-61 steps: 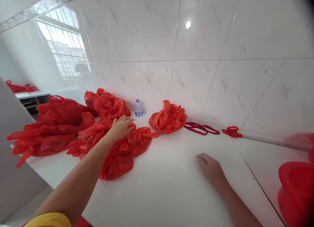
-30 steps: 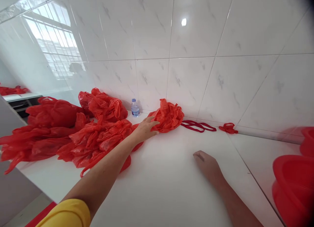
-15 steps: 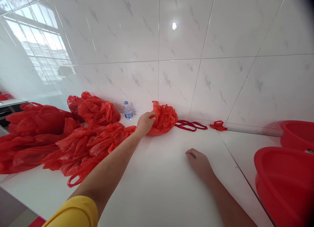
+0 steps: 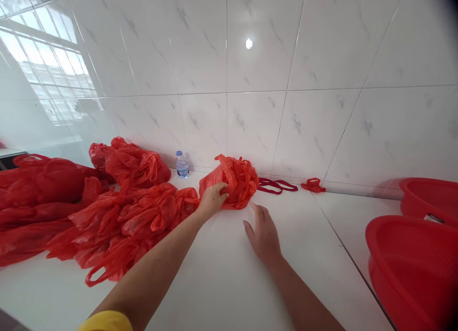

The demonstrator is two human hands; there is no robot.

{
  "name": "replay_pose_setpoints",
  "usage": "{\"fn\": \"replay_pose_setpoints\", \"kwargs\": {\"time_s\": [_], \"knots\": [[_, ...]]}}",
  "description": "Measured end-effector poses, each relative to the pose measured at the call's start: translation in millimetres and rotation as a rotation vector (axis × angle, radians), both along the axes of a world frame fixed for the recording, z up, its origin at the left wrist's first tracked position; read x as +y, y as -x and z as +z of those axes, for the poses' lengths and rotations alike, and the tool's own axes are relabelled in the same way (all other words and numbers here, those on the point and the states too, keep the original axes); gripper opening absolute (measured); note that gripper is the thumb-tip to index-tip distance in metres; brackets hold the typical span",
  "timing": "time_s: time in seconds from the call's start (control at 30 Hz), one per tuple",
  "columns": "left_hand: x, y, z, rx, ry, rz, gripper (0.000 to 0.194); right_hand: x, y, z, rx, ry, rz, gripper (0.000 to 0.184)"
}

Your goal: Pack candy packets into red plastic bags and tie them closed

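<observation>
A red plastic bag (image 4: 234, 178), bunched up with more crumpled red plastic in its mouth, stands against the tiled wall. My left hand (image 4: 213, 200) pinches the near left side of this bag between thumb and fingers. Just in front of the bag, my right hand (image 4: 265, 233) is open above the table, thumb apart from the fingers, holding nothing. Dark red loop straps (image 4: 277, 186) lie right of the bag. A loose heap of red plastic bags (image 4: 143, 216) spreads out to the left of my left hand.
A small water bottle (image 4: 182, 165) stands by the wall, beside a fuller red bag (image 4: 132, 161). Farther left lie large red bags (image 4: 46, 183). A small red scrap (image 4: 313, 185) sits near the wall. Red plastic baskets (image 4: 379, 226) occupy the right side of the white table (image 4: 214, 283).
My left hand has come slightly nearer and taken hold of the bag, which has shifted and stands taller. My right hand has moved left toward the bag and its fingers have opened.
</observation>
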State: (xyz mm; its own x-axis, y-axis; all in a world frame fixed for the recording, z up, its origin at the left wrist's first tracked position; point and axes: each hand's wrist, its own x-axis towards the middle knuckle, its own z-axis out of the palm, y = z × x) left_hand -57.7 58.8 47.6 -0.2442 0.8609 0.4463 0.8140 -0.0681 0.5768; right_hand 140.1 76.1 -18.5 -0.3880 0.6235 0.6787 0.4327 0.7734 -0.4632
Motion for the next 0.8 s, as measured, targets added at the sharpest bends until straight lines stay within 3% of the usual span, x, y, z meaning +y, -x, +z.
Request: {"fn": "replay_pose_setpoints", "kwargs": {"time_s": [0.13,0.27,0.4,0.5,0.57,0.7,0.8], "knots": [[-19,-22,-9.0,0.092,0.034,-0.194,0.018,-8,38,1.5,0.110,0.003,0.075,0.068],[-32,-24,-16.6,0.188,-0.038,-0.252,0.023,2,52,-8.1,0.108,0.125,0.072,0.056],[-22,-8,-25.8,0.359,-0.151,-0.137,0.065,14,48,-12.9,0.204,0.307,0.092,0.045],[-4,1,-37.0,0.412,-0.049,-0.120,0.103,20,42,-8.4,0.392,0.546,0.215,0.045],[8,3,-45.9,0.396,0.019,-0.083,0.114,24,36,-4.5,0.494,0.722,0.329,0.040],[31,-5,-60.9,0.346,0.024,0.088,0.109,33,22,-1.5,0.777,1.124,0.558,0.033],[45,-13,-66.5,0.365,0.004,0.191,0.084,35,17,-1.5,0.931,1.264,0.648,0.029]]}}
